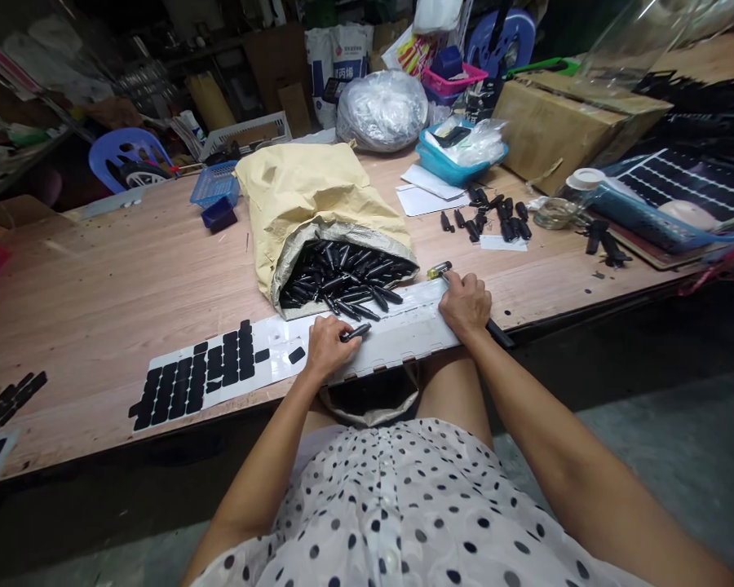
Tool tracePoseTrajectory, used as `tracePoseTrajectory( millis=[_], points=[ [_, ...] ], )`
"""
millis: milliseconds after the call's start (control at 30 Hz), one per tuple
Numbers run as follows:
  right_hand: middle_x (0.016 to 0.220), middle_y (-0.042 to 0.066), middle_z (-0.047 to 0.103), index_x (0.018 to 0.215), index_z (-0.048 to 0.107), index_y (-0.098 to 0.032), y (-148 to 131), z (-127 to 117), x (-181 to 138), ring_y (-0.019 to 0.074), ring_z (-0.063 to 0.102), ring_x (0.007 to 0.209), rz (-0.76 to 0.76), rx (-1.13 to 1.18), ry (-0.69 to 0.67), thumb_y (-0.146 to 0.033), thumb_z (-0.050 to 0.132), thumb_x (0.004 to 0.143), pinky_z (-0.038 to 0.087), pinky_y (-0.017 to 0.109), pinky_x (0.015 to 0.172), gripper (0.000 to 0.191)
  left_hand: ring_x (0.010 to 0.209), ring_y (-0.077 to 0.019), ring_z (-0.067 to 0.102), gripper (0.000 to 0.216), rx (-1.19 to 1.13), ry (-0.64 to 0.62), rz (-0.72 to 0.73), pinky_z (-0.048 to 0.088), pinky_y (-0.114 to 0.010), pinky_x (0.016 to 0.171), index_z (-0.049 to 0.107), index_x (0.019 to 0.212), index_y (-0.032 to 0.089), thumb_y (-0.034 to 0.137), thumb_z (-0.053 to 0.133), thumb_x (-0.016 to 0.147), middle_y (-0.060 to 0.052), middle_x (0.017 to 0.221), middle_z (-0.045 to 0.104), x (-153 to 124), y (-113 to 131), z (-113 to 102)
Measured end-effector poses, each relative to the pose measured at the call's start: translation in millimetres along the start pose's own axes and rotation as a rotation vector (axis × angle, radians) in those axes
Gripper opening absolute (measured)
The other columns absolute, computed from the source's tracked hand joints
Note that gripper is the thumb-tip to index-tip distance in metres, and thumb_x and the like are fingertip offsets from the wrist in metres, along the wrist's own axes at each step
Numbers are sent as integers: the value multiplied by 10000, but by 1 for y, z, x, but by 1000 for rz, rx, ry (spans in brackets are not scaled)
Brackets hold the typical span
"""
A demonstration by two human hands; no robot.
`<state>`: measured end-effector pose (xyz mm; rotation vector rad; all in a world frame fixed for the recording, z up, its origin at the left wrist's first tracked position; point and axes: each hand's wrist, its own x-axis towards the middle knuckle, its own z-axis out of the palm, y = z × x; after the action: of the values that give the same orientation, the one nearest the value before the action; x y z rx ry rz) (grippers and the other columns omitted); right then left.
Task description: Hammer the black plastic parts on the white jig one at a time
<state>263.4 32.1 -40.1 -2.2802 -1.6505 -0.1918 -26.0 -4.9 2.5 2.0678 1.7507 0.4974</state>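
Observation:
My left hand [330,346] is closed on a slim black plastic piece [355,332] held over a white strip of board [397,334] along the table's front edge. In my right hand [466,306] is a small hammer [439,269]; its yellowish head shows beyond my fingers and its black handle below my wrist. Just ahead of my hands lies a yellow sack [324,179], its mouth facing me. Many similar black pieces [342,273] fill that mouth and a few spill onto the board. Black rounded pads [183,379] lie in rows on the board's left part.
Black fittings [507,220] lie in a loose group at the right, near a blue basket [462,155] and a cardboard box [563,122]. A small dark blue tray [218,214] stands left of the sack. Beneath the board, an open bag [373,416] sits between my legs.

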Motion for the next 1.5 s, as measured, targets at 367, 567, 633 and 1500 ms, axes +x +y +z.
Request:
tracePoseTrajectory(
  millis=[367, 567, 633, 1500],
  points=[
    [1047, 146, 578, 1266, 704, -233, 11, -1, 5, 279, 473, 938, 15, 146, -11, -200, 503, 925, 347, 358, 748, 398, 997, -258, 580, 83, -111, 22, 15, 461, -402, 925, 782, 905, 296, 284, 802, 825, -20, 910, 719, -10, -11, 23],
    [958, 94, 615, 1285, 692, -218, 6, -26, -15, 251, 543, 878, 57, 447, -21, -232, 462, 934, 430, 356, 775, 420, 1014, -257, 564, 114, -127, 2, -14, 440, -402, 957, 788, 934, 303, 274, 806, 826, -13, 924, 715, -10, -6, 22],
    [927, 69, 647, 1294, 681, -210, -6, -36, -37, 224, 560, 813, 6, 616, -68, -290, 459, 955, 466, 351, 764, 412, 1026, -257, 562, 120, -142, -12, -27, 435, -408, 970, 788, 931, 301, 260, 809, 820, -11, 937, 717, -9, -5, 22],
    [1024, 61, 723, 1286, 726, -296, -65, -57, -109, 220, 685, 946, -343, 613, -215, -233, 489, 975, 551, 320, 830, 396, 1029, -257, 581, 129, -202, 4, -92, 438, -415, 965, 784, 847, 286, 212, 826, 750, 0, 921, 734, -6, 0, 26]
  ],
)
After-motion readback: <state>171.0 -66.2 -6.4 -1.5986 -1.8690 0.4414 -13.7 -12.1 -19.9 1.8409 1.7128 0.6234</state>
